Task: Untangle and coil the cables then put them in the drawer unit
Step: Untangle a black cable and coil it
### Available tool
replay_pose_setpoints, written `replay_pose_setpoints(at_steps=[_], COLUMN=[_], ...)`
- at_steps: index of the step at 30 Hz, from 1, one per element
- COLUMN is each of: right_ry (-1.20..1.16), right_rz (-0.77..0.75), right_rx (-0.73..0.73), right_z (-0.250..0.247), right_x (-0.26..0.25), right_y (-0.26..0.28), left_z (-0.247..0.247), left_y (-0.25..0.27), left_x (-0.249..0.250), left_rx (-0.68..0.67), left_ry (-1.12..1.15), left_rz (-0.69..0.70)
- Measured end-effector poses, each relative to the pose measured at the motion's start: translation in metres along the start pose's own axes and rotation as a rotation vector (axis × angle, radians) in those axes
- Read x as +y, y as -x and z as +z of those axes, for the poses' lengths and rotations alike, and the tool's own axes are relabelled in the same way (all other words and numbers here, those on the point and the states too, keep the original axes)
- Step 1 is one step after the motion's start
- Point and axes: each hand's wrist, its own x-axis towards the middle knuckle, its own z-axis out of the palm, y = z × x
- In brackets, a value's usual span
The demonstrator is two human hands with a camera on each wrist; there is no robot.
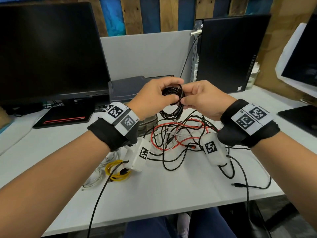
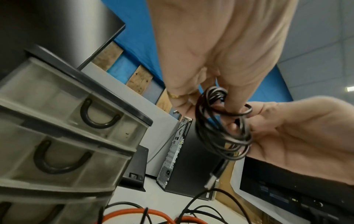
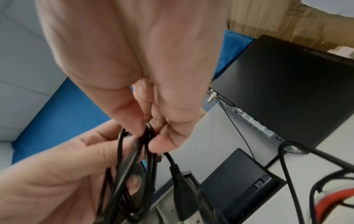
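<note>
The black cable coil [image 1: 172, 100] is held up in the air between both hands, above the desk and in front of the drawer unit [image 2: 63, 136]. The left hand [image 1: 155, 97] grips the coil's left side, fingers curled round the bundled loops. The right hand [image 1: 204, 100] pinches the coil's right side between thumb and fingertips. In the left wrist view one strand is wound crosswise round the bundle just under a left finger, and the plug end [image 2: 212, 177] hangs free below the coil. Whether that wrap is tight cannot be told from these views.

Directly beneath the hands a tangle of cables [image 1: 180, 140], black, red and white, lies loose on the white desk [image 1: 154, 194]. A coiled yellow cable [image 1: 115, 170] lies at the near left, just beside a white cable [image 1: 96, 177]. A further black lead [image 1: 248, 186] trails toward the desk's right edge.

The drawer unit has translucent drawers with dark curved handles, all closed as far as shown. A dark monitor [image 1: 48, 52] stands at rear left, a black computer tower [image 1: 228, 54] at rear right, and a grey partition [image 1: 145, 55] between them. Behind these runs a wall of wooden slats over blue.
</note>
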Motion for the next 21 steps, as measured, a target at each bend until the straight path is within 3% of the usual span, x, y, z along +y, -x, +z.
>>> replay_pose_setpoints(at_steps=[3, 7, 13, 17, 21], right_ry=[-0.138, -0.079, -0.131, -0.139, -0.030], right_rz=[0.020, 0.011, 0.039, 0.028, 0.012], right_rx=[0.020, 0.050, 0.155, 0.143, 0.103], right_z=[-0.002, 0.001, 0.000, -0.002, -0.003], right_x=[-0.002, 0.000, -0.003, -0.009, -0.012], right_y=[0.001, -0.001, -0.004, -0.005, -0.004], left_z=[-0.001, 0.001, 0.001, 0.004, 0.005], left_y=[0.000, -0.001, 0.000, 0.004, 0.004], left_x=[-0.001, -0.001, -0.005, -0.003, -0.004], left_rx=[-0.035, -0.064, -0.023, 0.007, 0.026], left_ry=[-0.099, -0.116, -0.217, -0.320, -0.063], left_rz=[0.012, -0.020, -0.104, -0.135, -0.229])
